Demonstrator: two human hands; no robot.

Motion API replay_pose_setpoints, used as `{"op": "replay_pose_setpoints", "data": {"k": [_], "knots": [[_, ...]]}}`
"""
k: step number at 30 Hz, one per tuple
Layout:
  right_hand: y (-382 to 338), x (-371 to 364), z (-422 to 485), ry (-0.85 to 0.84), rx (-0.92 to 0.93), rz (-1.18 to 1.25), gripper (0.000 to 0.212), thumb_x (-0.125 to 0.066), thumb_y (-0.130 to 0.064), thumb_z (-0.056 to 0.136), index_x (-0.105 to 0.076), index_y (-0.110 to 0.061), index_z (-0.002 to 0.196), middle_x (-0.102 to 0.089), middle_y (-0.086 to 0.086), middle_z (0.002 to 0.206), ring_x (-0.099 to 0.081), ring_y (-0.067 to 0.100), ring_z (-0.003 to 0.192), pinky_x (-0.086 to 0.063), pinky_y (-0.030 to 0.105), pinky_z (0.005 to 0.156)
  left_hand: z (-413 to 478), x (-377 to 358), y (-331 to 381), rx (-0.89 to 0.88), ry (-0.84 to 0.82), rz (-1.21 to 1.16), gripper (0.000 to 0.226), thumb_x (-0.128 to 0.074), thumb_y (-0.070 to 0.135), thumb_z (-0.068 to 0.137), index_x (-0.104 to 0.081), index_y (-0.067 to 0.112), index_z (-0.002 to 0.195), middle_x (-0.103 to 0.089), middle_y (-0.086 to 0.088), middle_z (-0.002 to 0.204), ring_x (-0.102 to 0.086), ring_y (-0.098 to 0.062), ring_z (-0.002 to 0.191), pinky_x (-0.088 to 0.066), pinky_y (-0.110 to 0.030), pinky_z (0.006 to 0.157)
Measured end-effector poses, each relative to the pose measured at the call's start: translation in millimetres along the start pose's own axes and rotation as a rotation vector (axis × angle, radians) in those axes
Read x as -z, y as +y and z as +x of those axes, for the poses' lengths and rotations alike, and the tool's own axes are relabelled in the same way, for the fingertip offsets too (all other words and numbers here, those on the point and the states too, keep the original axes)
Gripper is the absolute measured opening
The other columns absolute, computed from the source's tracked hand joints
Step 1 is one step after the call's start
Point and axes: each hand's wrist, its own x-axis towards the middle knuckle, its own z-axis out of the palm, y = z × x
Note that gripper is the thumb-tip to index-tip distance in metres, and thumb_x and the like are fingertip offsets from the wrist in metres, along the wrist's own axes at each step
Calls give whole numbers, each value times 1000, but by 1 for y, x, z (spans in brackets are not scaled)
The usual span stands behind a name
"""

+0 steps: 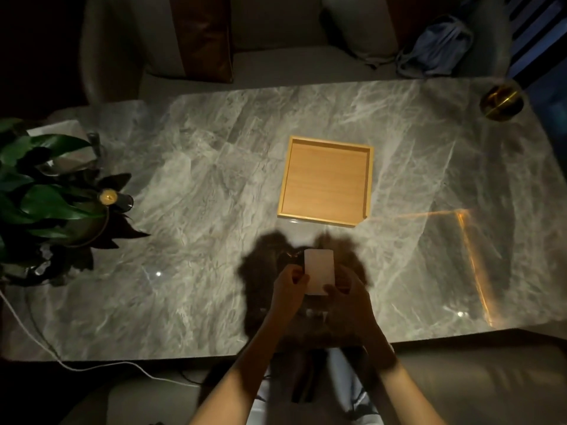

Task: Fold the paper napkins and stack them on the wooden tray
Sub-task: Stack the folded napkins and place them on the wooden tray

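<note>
A square wooden tray (325, 180) lies on the marble table (214, 210), with nothing in it. Nearer to me, above the table's front part, both hands hold a small white folded paper napkin (319, 268), a narrow upright rectangle. My left hand (290, 288) pinches its left edge. My right hand (345, 291) grips its lower right corner. The hands cast a dark shadow on the table around the napkin. The napkin is well short of the tray.
A leafy potted plant (46, 191) stands at the table's left end with a small round object (108, 196) beside it. A brass round holder (501, 101) sits at the far right corner. A white cable (36, 342) runs off the front left edge. A sofa with cushions lies beyond.
</note>
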Motion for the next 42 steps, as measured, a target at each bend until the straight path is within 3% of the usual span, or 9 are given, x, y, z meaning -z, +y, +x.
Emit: {"op": "replay_pose_setpoints", "data": {"k": [3,9,15,19,28,33,37,40,42], "knots": [[10,-4,-5,-9,-14,-153,40,-64,-33,93,-55,-31,131,-62,-11,115,-65,5,96,-55,17,72,-2,-5,-7,45,4,23,25,-57,11,101,-61,3,124,-69,-14,121,-65,-20,106,-43,-9,72],[12,-11,9,20,-26,-385,51,-53,-21,98,-43,-15,148,-55,11,138,-54,31,125,-47,47,103,-6,-16,3,3,101,-4,37,-50,11,103,-53,5,140,-61,-14,134,-58,-27,125,-41,-22,95],[17,-22,17,-49,-51,-435,53,-44,-21,102,-33,-20,153,-32,14,153,-34,34,138,-34,43,110,-1,-24,7,-4,31,51,35,-43,9,105,-53,-1,138,-52,-21,134,-58,-30,119,-50,-36,105],[16,-25,22,-64,-100,-324,50,-47,-18,100,-39,-18,149,-35,16,150,-37,36,137,-38,48,112,1,-30,9,20,-10,101,36,-46,11,104,-50,-1,138,-48,-19,136,-54,-29,121,-46,-26,98],[8,-14,33,-15,-202,-6,29,-58,-8,95,-66,-5,123,-71,18,112,-68,35,103,-54,50,95,19,-21,11,174,-19,-70,57,-64,16,96,-43,5,149,-53,-18,144,-52,-34,132,-47,-42,107],[10,-2,44,-105,-326,160,24,-63,-2,93,-69,1,117,-72,21,112,-68,39,105,-52,54,99,29,-3,10,375,-143,-299,57,-70,9,93,-45,-5,143,-57,-25,137,-59,-41,123,-57,-37,79],[9,-1,49,-227,-482,261,18,-66,-2,91,-70,-4,108,-72,23,107,-67,43,106,-50,58,102,24,8,10,488,-305,-478,44,-64,1,95,-53,-16,134,-62,-32,123,-62,-40,108,-56,-41,76],[10,0,52,-260,-540,308,25,-69,-1,88,-68,1,113,-77,11,85,-73,28,81,-61,42,79,26,12,5,489,-381,-466,41,-63,0,95,-55,-18,131,-60,-35,128,-60,-41,112,-50,-50,100],[10,2,54,-249,-532,319,16,-69,-1,88,-72,-4,104,-78,5,76,-75,21,70,-60,32,62,26,16,5,459,-424,-498,37,-60,3,97,-58,-14,130,-64,-30,121,-62,-38,109,-50,-48,100]]}}
